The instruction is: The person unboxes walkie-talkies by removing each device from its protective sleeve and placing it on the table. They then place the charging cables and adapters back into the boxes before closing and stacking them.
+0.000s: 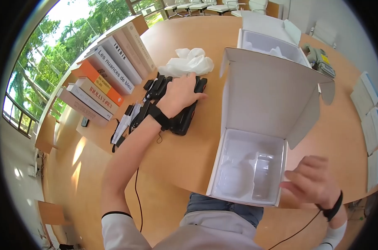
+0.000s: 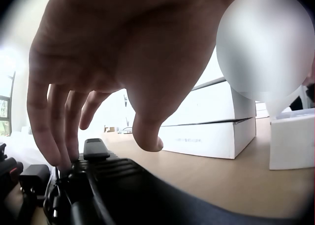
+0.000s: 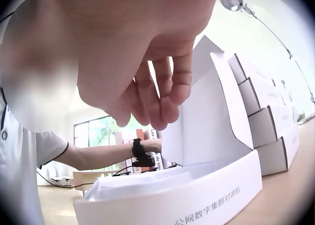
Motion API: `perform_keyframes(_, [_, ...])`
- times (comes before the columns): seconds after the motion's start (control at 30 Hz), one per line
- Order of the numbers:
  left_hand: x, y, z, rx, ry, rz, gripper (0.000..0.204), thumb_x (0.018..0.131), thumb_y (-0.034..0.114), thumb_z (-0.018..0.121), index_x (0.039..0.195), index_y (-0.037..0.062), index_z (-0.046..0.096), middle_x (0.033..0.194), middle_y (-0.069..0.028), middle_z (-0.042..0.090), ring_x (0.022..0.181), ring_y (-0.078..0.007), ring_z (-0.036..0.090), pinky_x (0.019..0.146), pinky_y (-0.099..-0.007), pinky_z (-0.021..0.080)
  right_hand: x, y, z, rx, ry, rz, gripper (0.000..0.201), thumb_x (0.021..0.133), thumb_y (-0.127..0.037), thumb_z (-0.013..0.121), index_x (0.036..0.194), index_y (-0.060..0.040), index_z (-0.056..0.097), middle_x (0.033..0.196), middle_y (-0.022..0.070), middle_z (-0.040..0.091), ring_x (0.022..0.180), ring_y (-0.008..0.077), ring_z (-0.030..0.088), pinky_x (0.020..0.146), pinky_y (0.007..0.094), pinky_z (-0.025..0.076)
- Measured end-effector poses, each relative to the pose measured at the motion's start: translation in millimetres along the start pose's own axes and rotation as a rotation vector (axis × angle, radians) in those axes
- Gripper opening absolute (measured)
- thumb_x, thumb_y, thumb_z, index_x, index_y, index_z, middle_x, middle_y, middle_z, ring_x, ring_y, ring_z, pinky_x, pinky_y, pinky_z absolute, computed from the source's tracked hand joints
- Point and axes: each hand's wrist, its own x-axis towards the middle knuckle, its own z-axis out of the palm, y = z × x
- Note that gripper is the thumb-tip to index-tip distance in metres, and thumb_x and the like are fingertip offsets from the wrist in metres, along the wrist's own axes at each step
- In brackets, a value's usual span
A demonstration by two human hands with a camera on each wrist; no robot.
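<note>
My left hand (image 1: 179, 98) reaches over a black handheld radio (image 1: 183, 119) lying on the table among other black devices. In the left wrist view, its fingers (image 2: 58, 124) point down at the ribbed black body, with the thumb apart from them. A white box (image 1: 213, 168) stands in front of me, lid raised, its moulded plastic tray (image 1: 234, 152) holding nothing. To the right of this box, my right hand (image 1: 311, 181) hovers with loosely bent fingers and nothing in them. In the right wrist view that hand hangs above the box's printed side (image 3: 211, 193).
A row of books (image 1: 114, 68) stands at left behind the devices. Crumpled white plastic (image 1: 189, 62) lies beyond them. A second open white box (image 1: 272, 39) is at the back, beside a grey-green device (image 1: 320, 60). Stacked white boxes (image 1: 366, 121) line the right edge.
</note>
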Motion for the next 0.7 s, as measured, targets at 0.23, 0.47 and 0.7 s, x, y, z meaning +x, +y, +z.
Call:
perform_keyframes(0.23, [18, -1, 19, -0.006, -0.064, -0.013, 0.073, 0.079, 0.039, 0.088, 0.132, 0.0027, 0.053, 0.112, -0.0268, 0.071, 0.106, -0.0447, 0.071, 0.090, -0.0527, 0.056, -66, 161, -73, 0.416, 0.204, 1.006, 0.029, 0.097, -0.025, 0.077, 0.081, -0.0067, 0.062, 0.070, -0.0002, 0.059, 0.052, 0.0073, 0.053, 0.046, 0.0234, 0.038])
perform_keyframes(0.47, [23, 2, 13, -0.044, -0.084, 0.005, 0.064, 0.079, 0.027, 0.081, 0.131, 0.0019, 0.053, 0.106, -0.0273, 0.072, 0.104, -0.0431, 0.071, 0.090, -0.0543, 0.057, -120, 332, -115, 0.234, 0.273, 1.040, 0.034, 0.104, -0.037, 0.069, 0.086, -0.0097, 0.059, 0.072, -0.0054, 0.054, 0.051, 0.0014, 0.044, 0.047, 0.0208, 0.032])
perform_keyframes(0.7, [-8, -4, -36, -0.313, -0.044, 0.009, 0.074, 0.082, 0.038, 0.079, 0.145, 0.0115, 0.051, 0.106, -0.0225, 0.074, 0.096, -0.0387, 0.073, 0.086, -0.0446, 0.057, -88, 130, -71, 0.547, 0.412, 0.518, 0.043, 0.107, -0.035, 0.065, 0.073, -0.0131, 0.051, 0.061, -0.0053, 0.046, 0.051, 0.0057, 0.041, 0.049, 0.0228, 0.027])
